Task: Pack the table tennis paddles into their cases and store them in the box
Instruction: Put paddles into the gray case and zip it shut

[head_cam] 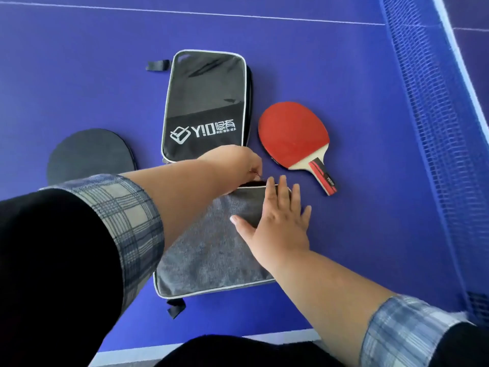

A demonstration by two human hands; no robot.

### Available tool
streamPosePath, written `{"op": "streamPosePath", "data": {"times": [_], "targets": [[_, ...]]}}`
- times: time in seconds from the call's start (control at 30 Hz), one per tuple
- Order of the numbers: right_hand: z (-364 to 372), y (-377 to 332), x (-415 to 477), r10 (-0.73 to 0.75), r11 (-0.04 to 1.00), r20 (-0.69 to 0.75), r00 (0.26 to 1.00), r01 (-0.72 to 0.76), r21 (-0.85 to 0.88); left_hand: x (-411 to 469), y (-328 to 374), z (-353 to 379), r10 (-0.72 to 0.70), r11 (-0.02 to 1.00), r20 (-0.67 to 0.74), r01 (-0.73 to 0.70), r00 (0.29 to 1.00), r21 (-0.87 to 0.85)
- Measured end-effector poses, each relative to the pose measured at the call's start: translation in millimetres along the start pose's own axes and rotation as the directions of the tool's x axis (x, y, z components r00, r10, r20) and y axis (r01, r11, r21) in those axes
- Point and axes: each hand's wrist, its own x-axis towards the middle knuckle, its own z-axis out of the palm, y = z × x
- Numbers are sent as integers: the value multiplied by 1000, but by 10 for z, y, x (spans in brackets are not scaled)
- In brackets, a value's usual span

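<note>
A grey fabric paddle case [211,252] lies near the table's front edge. My right hand [277,218] rests flat on its far right corner, fingers spread. My left hand [238,162] pinches something small, likely the zipper pull, at the case's far edge, where a dark slit shows. Beyond it lies a black case [206,102] with white lettering. A red paddle [293,136] rests to the right of the black case, handle toward me. At the left lies a black paddle [90,154], its lower part hidden by my left sleeve.
Everything lies on a blue table tennis table [357,102]. The blue net [434,128] runs along the right side. The table's white front edge [264,337] is just below the grey case. No box is in view.
</note>
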Motion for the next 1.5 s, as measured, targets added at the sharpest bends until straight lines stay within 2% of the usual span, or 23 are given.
{"op": "streamPosePath", "data": {"times": [0.13, 0.27, 0.5, 0.7, 0.9, 1.1, 1.13, 1.2, 1.3, 1.37, 1.5], "targets": [[64, -155, -6, 11, 1000, -127, 992, -10, 3, -46, -9, 50, 33, 996, -18, -32, 999, 88], [104, -239, -9, 41, 999, -88, 995, -42, -11, -75, -66, 130, 33, 999, -84, -29, 996, 42], [90, -249, -20, 63, 997, -106, 992, -66, -26, -343, -386, 192, 16, 998, -152, -5, 988, 69], [72, -243, -25, 56, 998, -101, 993, -59, -27, -749, -676, 291, -95, 987, -194, 118, 976, 110], [50, -245, -29, 63, 996, -108, 992, -69, -48, -1001, -896, 289, -186, 978, -208, 201, 960, 53], [-60, -320, -33, 89, 992, -46, 995, -92, -81, -1309, -1198, 288, -275, 961, -178, 268, 945, -62], [-84, -384, -26, 58, 993, -59, 997, -63, -96, -1338, -1211, 296, -277, 961, -187, 269, 942, -71], [-89, -593, -52, -94, 991, -85, 992, 85, -108, -1364, -1203, 311, -286, 957, -203, 271, 936, -99], [50, -899, -172, -326, 926, 2, 945, 320, -202, -1394, -1201, 365, -316, 947, -220, 291, 923, -136], [163, -961, -217, -352, 893, 40, 935, 348, -286, -1441, -1249, 465, -326, 943, -239, 297, 915, -152], [231, -943, -175, -329, 901, -27, 944, 305, -309, -1599, -1389, 630, -373, 924, -274, 329, 887, -194]]}}
